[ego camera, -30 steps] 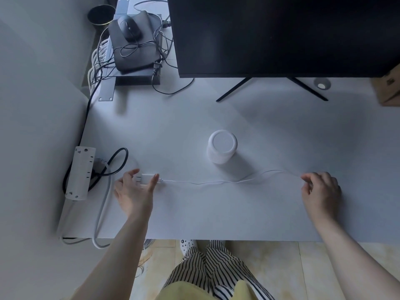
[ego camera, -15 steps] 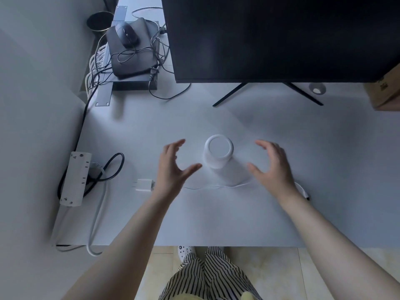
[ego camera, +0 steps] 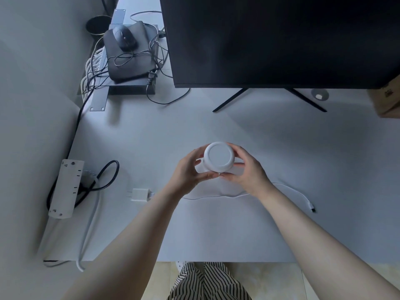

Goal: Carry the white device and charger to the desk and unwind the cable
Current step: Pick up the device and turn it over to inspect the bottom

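The white device (ego camera: 219, 156), a round-topped cylinder, stands at the middle of the white desk (ego camera: 281, 148). My left hand (ego camera: 190, 171) grips its left side and my right hand (ego camera: 246, 169) grips its right side, thumbs meeting at the front. The white charger (ego camera: 139, 194) lies flat on the desk to the left of my left forearm. Its thin white cable (ego camera: 290, 188) runs stretched out rightward behind both wrists and ends in a plug (ego camera: 311, 207) at the right.
A white power strip (ego camera: 66, 191) with a black cord lies at the desk's left edge. A large black monitor (ego camera: 281, 40) on thin legs fills the back. A dark box with a mouse (ego camera: 125, 37) and tangled wires sits back left. A cardboard box (ego camera: 387, 100) is far right.
Both hands let go of the charger and cable end, which now lie on the desk. The hands moved inward and closed around the white device.
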